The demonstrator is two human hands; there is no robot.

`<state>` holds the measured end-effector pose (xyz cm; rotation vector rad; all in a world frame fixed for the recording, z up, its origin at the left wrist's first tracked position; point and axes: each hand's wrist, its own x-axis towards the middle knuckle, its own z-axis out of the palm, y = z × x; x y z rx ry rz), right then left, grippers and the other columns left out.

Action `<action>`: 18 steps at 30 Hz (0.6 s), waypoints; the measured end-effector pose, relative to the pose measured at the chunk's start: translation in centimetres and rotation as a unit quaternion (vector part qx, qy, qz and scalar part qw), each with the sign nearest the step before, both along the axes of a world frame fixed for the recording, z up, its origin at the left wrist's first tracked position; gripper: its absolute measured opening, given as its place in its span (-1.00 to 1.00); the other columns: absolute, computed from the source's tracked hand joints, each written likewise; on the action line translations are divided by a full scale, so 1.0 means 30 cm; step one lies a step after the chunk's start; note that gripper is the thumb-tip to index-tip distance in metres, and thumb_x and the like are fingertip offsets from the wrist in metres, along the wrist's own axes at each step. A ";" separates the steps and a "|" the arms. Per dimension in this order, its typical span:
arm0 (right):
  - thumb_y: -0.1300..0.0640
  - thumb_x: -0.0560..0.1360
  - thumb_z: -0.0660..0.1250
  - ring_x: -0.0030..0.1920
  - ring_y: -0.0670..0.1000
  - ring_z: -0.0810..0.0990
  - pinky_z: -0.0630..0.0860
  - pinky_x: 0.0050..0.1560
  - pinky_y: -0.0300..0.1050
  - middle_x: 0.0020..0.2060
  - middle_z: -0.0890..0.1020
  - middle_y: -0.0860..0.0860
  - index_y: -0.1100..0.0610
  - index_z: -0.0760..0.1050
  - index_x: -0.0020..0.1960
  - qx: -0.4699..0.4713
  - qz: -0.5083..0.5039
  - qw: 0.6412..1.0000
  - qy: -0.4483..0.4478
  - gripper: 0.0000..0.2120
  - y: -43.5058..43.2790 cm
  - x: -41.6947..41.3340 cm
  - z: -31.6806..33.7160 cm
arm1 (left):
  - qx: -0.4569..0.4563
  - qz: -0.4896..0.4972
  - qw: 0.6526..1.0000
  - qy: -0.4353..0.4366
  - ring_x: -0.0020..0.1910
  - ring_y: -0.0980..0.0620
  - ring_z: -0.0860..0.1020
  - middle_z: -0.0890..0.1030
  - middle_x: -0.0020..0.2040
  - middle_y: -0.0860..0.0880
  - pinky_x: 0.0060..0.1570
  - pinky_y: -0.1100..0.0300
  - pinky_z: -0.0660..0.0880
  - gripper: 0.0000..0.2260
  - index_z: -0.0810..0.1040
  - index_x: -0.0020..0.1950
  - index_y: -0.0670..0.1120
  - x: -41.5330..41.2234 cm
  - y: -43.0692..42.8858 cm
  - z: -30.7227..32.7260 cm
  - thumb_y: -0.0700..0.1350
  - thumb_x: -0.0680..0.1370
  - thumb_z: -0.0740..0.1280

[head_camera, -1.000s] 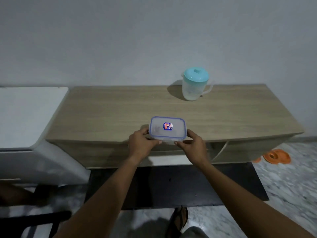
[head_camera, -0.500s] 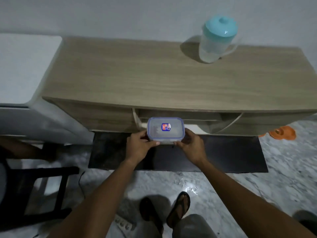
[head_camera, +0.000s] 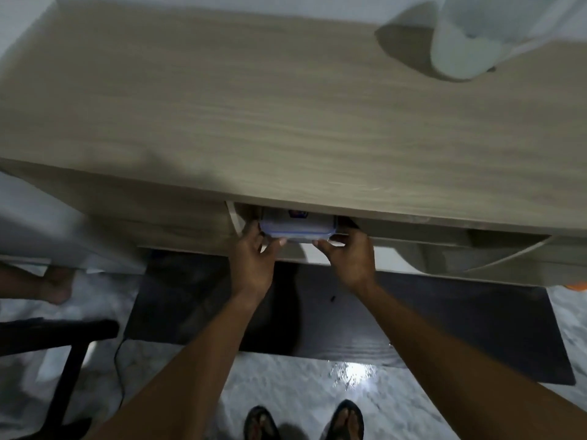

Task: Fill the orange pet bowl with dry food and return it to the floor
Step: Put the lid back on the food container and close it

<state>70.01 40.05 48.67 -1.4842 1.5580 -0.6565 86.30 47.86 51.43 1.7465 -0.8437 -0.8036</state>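
Note:
A clear plastic food container (head_camera: 297, 228) with a blue-rimmed lid sits half under the wooden cabinet top (head_camera: 286, 122), inside the open shelf below it. My left hand (head_camera: 254, 258) grips its left end and my right hand (head_camera: 349, 258) grips its right end. The back half of the container is hidden by the cabinet top. Only an orange sliver of the pet bowl (head_camera: 578, 285) shows on the floor at the right edge.
A translucent jug (head_camera: 467, 39) stands on the cabinet top at the back right. A dark mat (head_camera: 444, 328) lies in front of the cabinet on the marble floor. A black chair (head_camera: 57, 341) and another person's foot (head_camera: 57, 289) are at the left. My sandalled feet (head_camera: 305, 420) are below.
Both hands have carried the container down from the cabinet top and pushed it into the shelf under it. My head has tipped down and closer, so the jug and bowl slid toward the frame edges.

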 end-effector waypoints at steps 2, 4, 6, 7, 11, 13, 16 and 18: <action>0.06 0.37 0.62 -0.02 0.05 0.68 0.61 0.08 0.09 -0.11 0.69 0.00 0.10 0.61 0.00 0.000 -0.006 1.000 -0.002 -0.70 -0.037 0.024 -0.025 | 0.008 0.014 0.999 -0.028 -0.39 0.40 0.45 0.45 -0.44 0.02 -0.27 0.46 0.35 -0.85 0.51 -0.17 -0.09 0.003 -0.040 -0.020 -0.26 0.48 0.46; 0.09 0.37 0.62 -0.05 0.10 0.67 0.60 0.07 0.09 -0.13 0.69 0.05 0.14 0.60 -0.02 -0.009 -0.009 1.000 0.002 -0.71 -0.059 0.039 -0.049 | 0.016 0.031 0.998 -0.046 -0.46 0.32 0.39 0.37 -0.45 0.12 -0.36 0.43 0.30 -0.64 0.33 -0.32 0.02 0.003 -0.069 -0.037 -0.23 0.48 0.47; 0.09 0.37 0.62 -0.05 0.14 0.67 0.59 0.05 0.10 -0.12 0.69 0.09 0.17 0.61 -0.03 -0.017 -0.011 1.000 0.006 -0.71 -0.069 0.047 -0.071 | 0.028 0.038 0.998 -0.041 -0.46 0.25 0.34 0.33 -0.43 0.13 -0.37 0.38 0.28 -0.60 0.27 -0.34 0.03 0.004 -0.083 -0.054 -0.20 0.49 0.46; 0.09 0.37 0.61 -0.06 0.15 0.67 0.59 0.05 0.09 -0.13 0.69 0.10 0.18 0.61 -0.04 -0.020 -0.012 1.000 0.009 -0.72 -0.075 0.050 -0.080 | 0.026 0.041 0.998 -0.037 -0.45 0.22 0.32 0.33 -0.42 0.13 -0.36 0.36 0.28 -0.59 0.26 -0.35 0.02 0.004 -0.088 -0.058 -0.18 0.50 0.46; 0.09 0.36 0.61 -0.11 0.17 0.69 0.61 0.02 0.11 -0.17 0.71 0.10 0.14 0.61 -0.15 -0.018 -0.012 1.000 0.008 -0.79 -0.097 0.068 -0.094 | 0.032 0.063 0.997 -0.035 -0.43 0.21 0.29 0.32 -0.43 0.12 -0.34 0.22 0.28 -0.56 0.24 -0.38 0.02 0.008 -0.107 -0.058 -0.19 0.50 0.45; 0.08 0.36 0.61 -0.12 0.17 0.70 0.61 0.01 0.13 -0.19 0.72 0.10 0.03 0.57 -0.24 -0.016 -0.012 1.000 0.006 -0.79 -0.098 0.074 -0.086 | 0.035 0.071 0.996 -0.036 -0.44 0.22 0.30 0.34 -0.44 0.12 -0.30 0.20 0.26 -0.57 0.25 -0.40 0.02 0.006 -0.115 -0.059 -0.20 0.50 0.45; 0.02 0.35 0.60 -0.13 0.14 0.71 0.62 -0.01 0.14 -0.21 0.72 0.06 -0.02 0.54 -0.27 -0.014 -0.007 1.000 0.000 -0.77 -0.090 0.068 -0.090 | 0.035 0.069 0.996 -0.037 -0.38 0.13 0.42 0.42 -0.39 0.06 -0.24 0.21 0.30 -0.65 0.32 -0.35 -0.02 -0.001 -0.107 -0.040 -0.19 0.50 0.45; -0.10 0.31 0.54 -0.15 0.08 0.70 0.62 -0.03 0.10 -0.23 0.70 0.01 0.06 0.55 -0.22 -0.019 0.000 1.000 -0.004 -0.72 -0.074 0.059 -0.087 | 0.042 0.058 0.996 -0.045 -0.22 -0.03 0.52 0.53 -0.27 -0.07 -0.17 0.18 0.38 -0.75 0.38 -0.24 -0.09 -0.011 -0.089 -0.032 -0.16 0.51 0.45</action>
